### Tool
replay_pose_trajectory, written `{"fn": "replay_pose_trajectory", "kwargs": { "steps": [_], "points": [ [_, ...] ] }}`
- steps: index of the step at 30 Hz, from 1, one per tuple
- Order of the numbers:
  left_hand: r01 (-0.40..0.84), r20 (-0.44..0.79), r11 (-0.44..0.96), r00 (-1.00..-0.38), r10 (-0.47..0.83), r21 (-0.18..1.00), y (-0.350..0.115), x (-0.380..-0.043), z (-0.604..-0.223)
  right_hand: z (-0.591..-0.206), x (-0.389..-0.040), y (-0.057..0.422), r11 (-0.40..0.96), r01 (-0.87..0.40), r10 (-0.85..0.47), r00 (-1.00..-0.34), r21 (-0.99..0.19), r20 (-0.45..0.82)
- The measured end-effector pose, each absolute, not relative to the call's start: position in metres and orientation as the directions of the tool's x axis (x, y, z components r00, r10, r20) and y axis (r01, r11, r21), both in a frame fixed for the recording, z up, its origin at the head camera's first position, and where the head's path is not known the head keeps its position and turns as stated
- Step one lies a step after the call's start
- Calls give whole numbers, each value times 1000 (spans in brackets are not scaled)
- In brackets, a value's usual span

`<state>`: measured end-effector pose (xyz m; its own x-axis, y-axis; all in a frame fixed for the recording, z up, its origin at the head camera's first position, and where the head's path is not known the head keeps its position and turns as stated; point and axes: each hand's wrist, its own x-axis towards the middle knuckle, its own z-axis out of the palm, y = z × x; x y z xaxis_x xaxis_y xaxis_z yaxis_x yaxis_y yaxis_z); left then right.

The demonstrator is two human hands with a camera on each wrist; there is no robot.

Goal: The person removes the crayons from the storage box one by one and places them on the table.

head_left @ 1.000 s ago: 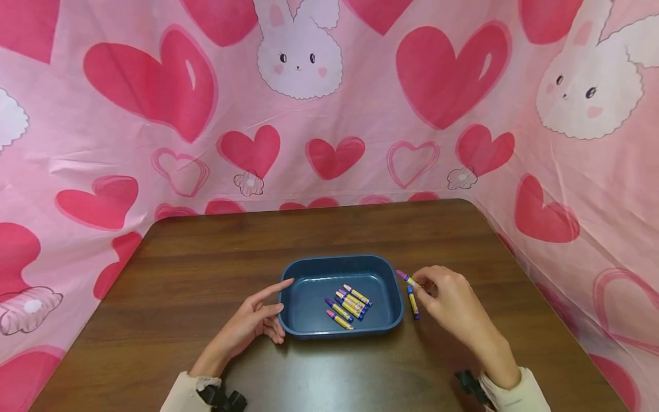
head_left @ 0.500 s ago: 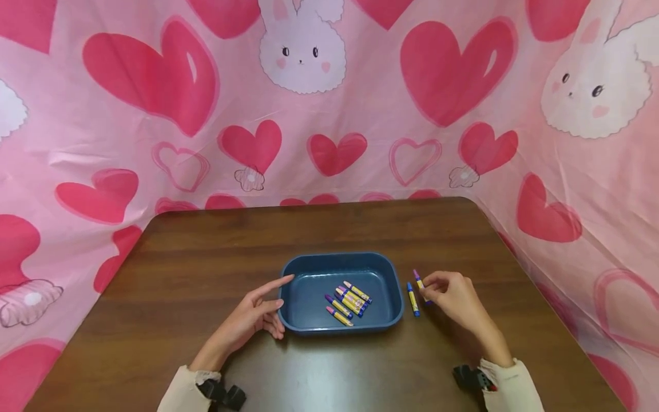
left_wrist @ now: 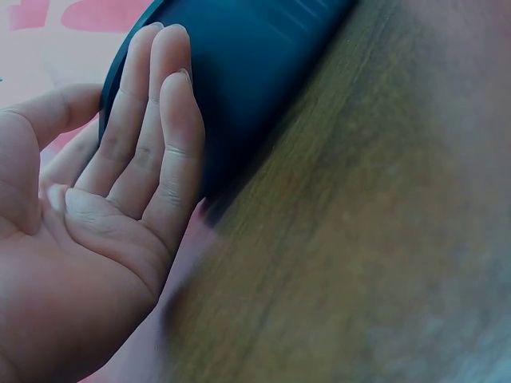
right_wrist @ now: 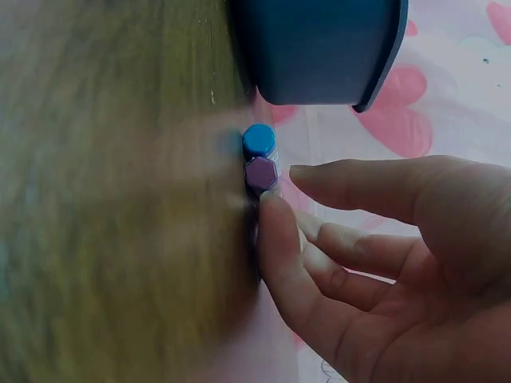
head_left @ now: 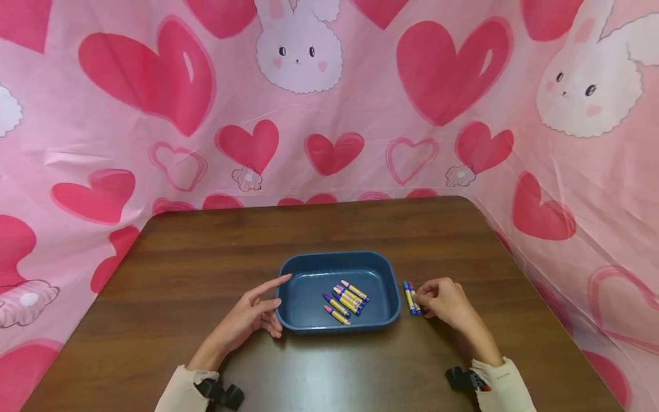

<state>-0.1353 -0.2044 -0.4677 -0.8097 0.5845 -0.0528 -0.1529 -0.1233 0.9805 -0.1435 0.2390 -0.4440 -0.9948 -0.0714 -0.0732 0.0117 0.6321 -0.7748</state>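
A dark blue tray (head_left: 337, 330) stands on the table, with several crayons (head_left: 349, 298) lying inside it. My left hand (head_left: 242, 320) rests against the tray's left end, index finger over the rim and thumb at the side; the left wrist view shows its other fingers mostly straight along the tray wall. Right of the tray, a blue crayon (head_left: 409, 297) and a purple crayon (right_wrist: 261, 174) lie side by side on the table. My right hand (head_left: 448, 303) is beside the purple crayon. In the right wrist view, a fingertip touches or nearly touches it, with the thumb held apart.
The brown wooden table (head_left: 247, 229) has a rounded far edge. Pink cloth (head_left: 288, 120) printed with hearts and rabbits hangs around its back and sides. Black wrist devices (head_left: 221, 393) sit at both cuffs.
My right hand has brought the purple crayon from beside the tray's rim down to the table, set it alongside the blue crayon and loosened its pinch. The left hand keeps its place.
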Motion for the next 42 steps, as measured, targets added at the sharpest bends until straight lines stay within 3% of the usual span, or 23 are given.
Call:
{"fn": "replay_pose_trajectory", "kwargs": {
  "steps": [42],
  "points": [
    [-183,-102,-92,-827,552,979,-205,-137,-468,-448,-146,237,684,-18,-80,-995,-729,-51]
  ]
}}
